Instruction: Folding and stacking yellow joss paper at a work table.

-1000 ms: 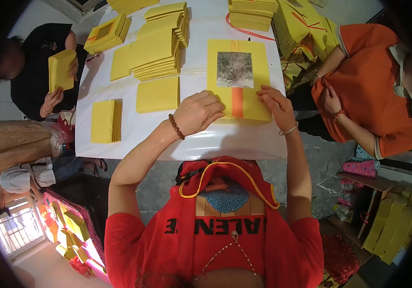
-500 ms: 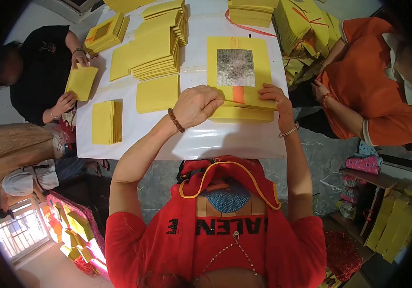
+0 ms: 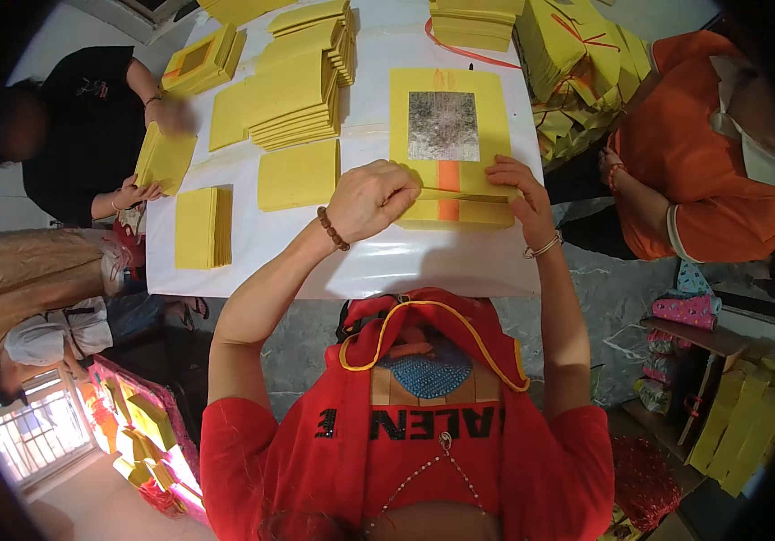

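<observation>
Pinching yellow paper point(image 3: 473, 173), the left hand point(image 3: 372, 200) sits opposite the right hand point(image 3: 525, 200).

You wear a red short-sleeved top point(image 3: 248, 460) with bold black lettering point(image 3: 410, 423) across the chest, and a blue patch point(image 3: 428, 376) with pale dots lower down. Yellow piping point(image 3: 356, 369) edges your red garment. A pale beaded necklace point(image 3: 419, 468) carries a small pendant point(image 3: 445, 440). A brown beaded bracelet point(image 3: 331, 230) circles your left wrist point(image 3: 344, 222), a pale bracelet point(image 3: 542, 247) your right.
</observation>
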`<state>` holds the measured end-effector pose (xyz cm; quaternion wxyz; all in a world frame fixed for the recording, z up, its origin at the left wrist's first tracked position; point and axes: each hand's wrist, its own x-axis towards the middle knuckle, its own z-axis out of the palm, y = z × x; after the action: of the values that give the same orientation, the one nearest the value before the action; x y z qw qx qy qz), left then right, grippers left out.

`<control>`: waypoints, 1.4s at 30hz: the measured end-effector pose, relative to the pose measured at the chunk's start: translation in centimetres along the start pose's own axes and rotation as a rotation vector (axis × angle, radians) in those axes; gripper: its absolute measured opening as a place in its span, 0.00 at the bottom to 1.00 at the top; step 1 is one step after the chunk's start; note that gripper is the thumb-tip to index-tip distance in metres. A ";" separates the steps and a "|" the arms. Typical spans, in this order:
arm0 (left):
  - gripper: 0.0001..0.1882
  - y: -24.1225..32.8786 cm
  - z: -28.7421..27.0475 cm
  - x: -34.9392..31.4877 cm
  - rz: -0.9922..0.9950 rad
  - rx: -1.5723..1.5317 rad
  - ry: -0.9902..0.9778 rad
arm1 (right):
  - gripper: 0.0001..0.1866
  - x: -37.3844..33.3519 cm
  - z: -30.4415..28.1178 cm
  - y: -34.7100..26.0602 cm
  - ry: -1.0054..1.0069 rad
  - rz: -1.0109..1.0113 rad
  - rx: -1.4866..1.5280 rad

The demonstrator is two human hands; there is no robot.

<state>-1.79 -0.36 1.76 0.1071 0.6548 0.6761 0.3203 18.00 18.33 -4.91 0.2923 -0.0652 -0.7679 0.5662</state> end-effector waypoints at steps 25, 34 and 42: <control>0.15 -5.3 0.3 1.8 0.281 0.216 0.176 | 0.14 3.7 -2.1 -2.2 -0.046 -0.169 -0.741; 0.15 -1.2 -1.4 -2.0 0.253 0.090 0.004 | 0.14 0.8 -1.6 -6.8 -0.310 -0.242 -0.663; 0.11 -1.1 -0.8 -1.4 -0.302 -0.178 -0.092 | 0.13 0.1 -0.3 -5.4 -0.131 0.297 -0.280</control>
<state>-3.01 -1.89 1.34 0.2423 0.5479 0.7301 0.3288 19.38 16.74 0.08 0.1433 -0.1807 -0.8384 0.4939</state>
